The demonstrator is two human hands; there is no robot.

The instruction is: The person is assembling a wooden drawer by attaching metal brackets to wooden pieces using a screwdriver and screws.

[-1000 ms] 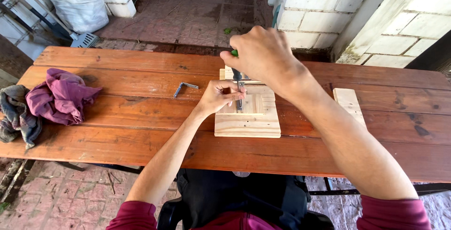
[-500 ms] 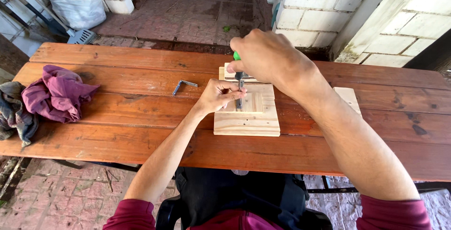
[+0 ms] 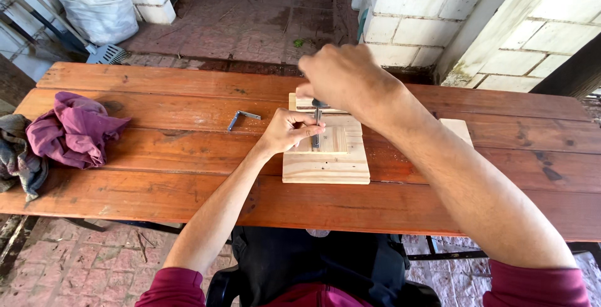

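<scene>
Since a moment ago the view has shifted slightly and both hands have stayed at the work. Nearest, a pale wooden block [image 3: 325,160] lies flat on the reddish plank table [image 3: 188,156], a smaller square piece stacked on it. The left hand [image 3: 289,130], resting on the block's left part, pinches the lower shaft of an upright screwdriver [image 3: 317,125] between fingertips. Directly above, the right hand [image 3: 341,78] is closed in a fist around the handle (hidden by the fingers). Left of the hands lies a metal angle bracket [image 3: 240,118]; farther left, a crumpled purple cloth [image 3: 72,130].
</scene>
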